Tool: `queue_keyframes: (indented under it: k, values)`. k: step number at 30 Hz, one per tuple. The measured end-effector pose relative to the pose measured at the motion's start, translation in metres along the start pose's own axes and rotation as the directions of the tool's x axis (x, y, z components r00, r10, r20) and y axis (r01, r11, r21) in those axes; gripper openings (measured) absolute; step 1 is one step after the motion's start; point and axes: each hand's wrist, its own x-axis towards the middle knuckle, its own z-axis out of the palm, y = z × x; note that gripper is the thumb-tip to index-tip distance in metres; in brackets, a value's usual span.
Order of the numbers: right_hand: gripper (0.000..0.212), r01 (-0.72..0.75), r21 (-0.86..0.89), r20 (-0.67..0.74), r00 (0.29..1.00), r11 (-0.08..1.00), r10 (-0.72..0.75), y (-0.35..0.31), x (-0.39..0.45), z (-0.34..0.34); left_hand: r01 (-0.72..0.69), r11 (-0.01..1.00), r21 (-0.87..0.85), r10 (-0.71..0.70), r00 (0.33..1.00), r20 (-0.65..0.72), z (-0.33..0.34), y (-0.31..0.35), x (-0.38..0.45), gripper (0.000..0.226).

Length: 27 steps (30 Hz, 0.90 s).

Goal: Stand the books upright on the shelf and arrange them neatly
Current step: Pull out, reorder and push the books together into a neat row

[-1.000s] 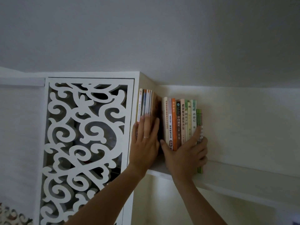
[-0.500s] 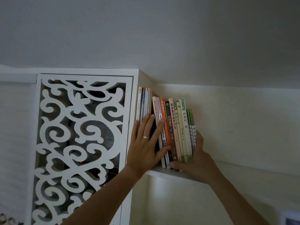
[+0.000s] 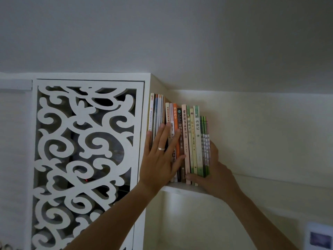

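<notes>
Books (image 3: 187, 141) stand on the shelf (image 3: 180, 188) — both hands (image 3: 160, 165) (image 3: 216, 177) pressing them together.

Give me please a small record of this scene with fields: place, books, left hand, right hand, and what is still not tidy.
place: white wall shelf beside a cabinet with a carved scroll door
books: one row of books, spines outward, leaning slightly left
left hand: left hand flat, fingers spread on the spines at the row's left part; ring on one finger
right hand: right hand cupped around the right end of the row, thumb under the lower spines
not tidy: heights uneven, lower edges not level
</notes>
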Motion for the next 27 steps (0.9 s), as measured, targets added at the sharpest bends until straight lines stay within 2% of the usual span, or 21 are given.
queue_keyframes:
  k: [4,7,13,16,20,24,27]
  values:
    - [0.130,0.041,0.016,0.000,0.999,0.999,-0.041,0.005,0.000,-0.006,0.007,1.000,-0.005,-0.007,1.000,0.003,0.000,0.000,-0.001,0.075]
    - [0.128,0.004,0.065,-0.005,1.000,0.998,-0.004,0.009,0.001,-0.006,0.010,1.000,-0.010,-0.010,1.000,-0.003,0.001,-0.001,-0.002,0.074]
    - [0.100,-0.068,0.262,0.049,0.997,0.963,0.057,0.015,0.001,-0.010,0.056,0.997,-0.057,-0.058,0.998,-0.037,0.002,0.007,0.001,0.068]
    - [0.101,-0.031,0.251,0.031,0.999,0.967,0.024,0.014,-0.001,-0.007,0.129,0.988,-0.086,-0.136,0.987,-0.089,0.006,0.024,0.006,0.063]
    - [0.105,0.018,0.216,0.033,0.999,0.976,-0.026,0.019,-0.002,-0.002,0.122,0.983,-0.138,-0.137,0.985,-0.102,0.010,0.036,0.024,0.060]
    - [0.109,-0.008,0.226,0.048,0.999,0.974,-0.003,0.023,0.002,-0.002,0.270,0.951,-0.148,-0.287,0.952,-0.103,0.002,0.030,0.061,0.056]
    - [0.110,-0.024,0.222,0.056,0.998,0.975,0.012,0.023,0.002,-0.002,0.304,0.940,-0.151,-0.319,0.944,-0.084,-0.004,0.025,0.082,0.052]
